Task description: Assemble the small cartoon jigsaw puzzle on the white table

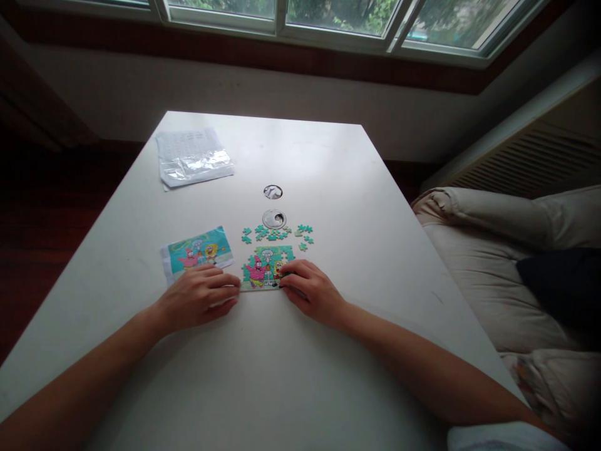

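A partly assembled jigsaw puzzle point(267, 269) with cartoon figures lies on the white table, its upper edge uneven. My right hand point(312, 291) is at its right side, fingers bent and closed on the edge, with the fingertips covering that part. My left hand point(200, 294) rests by the lower left corner, fingers stretched out and holding nothing. Under and beyond the left fingers is a reference picture point(201, 249) of the same scene, partly covered. Several loose green jigsaw pieces point(272, 233) are scattered just above the puzzle, with more pieces point(305, 229) to the right.
A clear plastic bag with paper point(193, 156) lies at the table's far left. Two round holes, a farther one point(273, 192) and a nearer one with a cover point(274, 218), sit mid-table point(323, 163). A beige sofa point(469, 269) stands to the right, windows ahead.
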{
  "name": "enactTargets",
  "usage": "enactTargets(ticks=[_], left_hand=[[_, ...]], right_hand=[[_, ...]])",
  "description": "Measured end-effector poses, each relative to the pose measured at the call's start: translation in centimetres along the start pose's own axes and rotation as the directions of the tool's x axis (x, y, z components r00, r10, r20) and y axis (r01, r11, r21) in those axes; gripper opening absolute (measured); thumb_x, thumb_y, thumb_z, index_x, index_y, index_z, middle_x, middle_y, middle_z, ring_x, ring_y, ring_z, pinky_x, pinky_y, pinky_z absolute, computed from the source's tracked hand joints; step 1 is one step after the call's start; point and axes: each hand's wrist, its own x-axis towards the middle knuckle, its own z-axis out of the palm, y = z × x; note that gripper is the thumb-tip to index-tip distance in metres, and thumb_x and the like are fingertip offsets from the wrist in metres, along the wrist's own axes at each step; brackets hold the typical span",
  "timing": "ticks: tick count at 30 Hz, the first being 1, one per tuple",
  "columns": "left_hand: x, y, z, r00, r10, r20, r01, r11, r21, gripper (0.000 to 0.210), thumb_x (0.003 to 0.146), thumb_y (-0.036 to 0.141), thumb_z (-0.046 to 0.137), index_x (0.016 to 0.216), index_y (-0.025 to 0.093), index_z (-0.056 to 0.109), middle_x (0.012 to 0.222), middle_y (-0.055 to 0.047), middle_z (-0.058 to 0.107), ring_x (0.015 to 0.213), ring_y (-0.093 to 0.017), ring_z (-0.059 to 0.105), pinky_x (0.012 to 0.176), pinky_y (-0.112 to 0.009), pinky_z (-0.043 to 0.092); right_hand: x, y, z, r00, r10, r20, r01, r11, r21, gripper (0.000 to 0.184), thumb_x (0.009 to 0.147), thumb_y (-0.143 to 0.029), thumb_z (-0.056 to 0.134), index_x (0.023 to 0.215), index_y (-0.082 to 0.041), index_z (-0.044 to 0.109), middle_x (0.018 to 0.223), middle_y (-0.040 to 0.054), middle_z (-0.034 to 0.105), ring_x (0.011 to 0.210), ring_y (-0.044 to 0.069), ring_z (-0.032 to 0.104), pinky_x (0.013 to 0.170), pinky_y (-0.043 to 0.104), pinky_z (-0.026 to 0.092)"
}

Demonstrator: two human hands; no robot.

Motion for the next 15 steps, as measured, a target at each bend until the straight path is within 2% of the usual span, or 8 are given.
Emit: enactTargets(ticks=[9,12,15], left_hand=[[0.4,0.6,-0.8,0.996,-0.034,0.085,0.029,0.998,0.057,0.025,0.100,0.024,0.050,0.119,0.026,0.067,0.122,-0.003,0.071,0.089,-0.017,0.069,0.084,-0.034,0.048],[0.4,1.9,-1.1,0.993,-0.076,0.092,0.063,0.989,0.137,0.024,0.101,0.023,0.048,0.116,0.025,0.067,0.121,-0.002,0.072,0.080,-0.016,0.068,0.075,-0.034,0.048],[0.6,4.0,-1.1,0.989,-0.142,0.042,0.131,0.969,0.210,0.021,0.101,0.027,0.050,0.110,0.021,0.068,0.115,-0.006,0.073,0.076,-0.016,0.068,0.070,-0.034,0.047]], right_hand=[[0.1,-0.3,-0.1,1.000,0.002,0.004,-0.002,1.000,-0.007,0.013,0.097,-0.021,0.056,0.105,-0.025,0.065,0.120,0.0087,0.067,0.115,0.023,0.060,0.100,0.045,0.052],[0.2,-0.4,-0.1,1.000,0.004,0.007,-0.004,1.000,-0.017,0.012,0.097,-0.021,0.056,0.104,-0.025,0.065,0.120,0.0088,0.067,0.114,0.023,0.060,0.099,0.045,0.052],[0.2,-0.5,-0.1,1.000,0.007,0.006,-0.007,1.000,-0.018,0.012,0.097,-0.021,0.056,0.103,-0.025,0.066,0.118,0.0089,0.067,0.113,0.023,0.060,0.098,0.044,0.052]])
